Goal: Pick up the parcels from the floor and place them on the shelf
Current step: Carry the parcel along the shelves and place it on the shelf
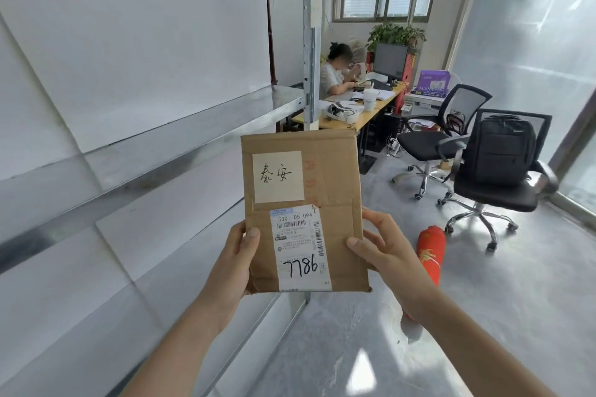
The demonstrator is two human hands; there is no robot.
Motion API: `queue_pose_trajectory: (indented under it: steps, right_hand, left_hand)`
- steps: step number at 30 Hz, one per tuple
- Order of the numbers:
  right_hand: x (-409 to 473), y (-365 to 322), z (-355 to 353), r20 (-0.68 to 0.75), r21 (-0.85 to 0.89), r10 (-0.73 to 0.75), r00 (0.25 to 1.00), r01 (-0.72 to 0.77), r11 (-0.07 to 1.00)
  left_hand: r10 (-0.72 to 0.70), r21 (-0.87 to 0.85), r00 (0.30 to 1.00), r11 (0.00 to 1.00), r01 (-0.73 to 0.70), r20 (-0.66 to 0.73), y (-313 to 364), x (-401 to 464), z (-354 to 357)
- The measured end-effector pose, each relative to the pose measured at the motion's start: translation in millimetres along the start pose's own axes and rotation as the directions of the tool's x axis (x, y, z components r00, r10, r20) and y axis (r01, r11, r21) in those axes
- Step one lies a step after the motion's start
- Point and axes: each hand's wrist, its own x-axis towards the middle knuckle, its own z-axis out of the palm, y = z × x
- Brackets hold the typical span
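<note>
Both hands, left hand (240,255) and right hand (383,246), pinch the upright cardboard parcel (304,213) by its lower edges, thumbs in front. Metal shelf (180,142) at nine o'clock; red bundle (430,251) and office chairs (496,177) at three o'clock.

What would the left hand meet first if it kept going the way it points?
The left hand points up and forward. Past the parcel it holds, probably the shelf's post, though depth is unclear.

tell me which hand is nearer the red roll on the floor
Right. The right hand grips the cardboard parcel's right edge, just beside the red roll in view. The left hand holds the parcel's far, left edge.
</note>
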Motion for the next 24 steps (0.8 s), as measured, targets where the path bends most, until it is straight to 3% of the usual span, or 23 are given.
queue_pose_trajectory:
  steps: [13,24]
  right_hand:
    - [101.2,5.3,-14.2,-0.128,-0.035,0.108,0.986,-0.114,0.993]
    - [222.0,31.8,-57.2,0.018,-0.176,0.106,0.994,-0.101,0.979]
  left_hand:
    - [-0.060,0.070,0.994,0.996,0.054,0.087,8.5,90.6,4.2]
    - [-0.108,0.091,0.994,0.990,0.110,-0.026,9.7,181.3,37.1]
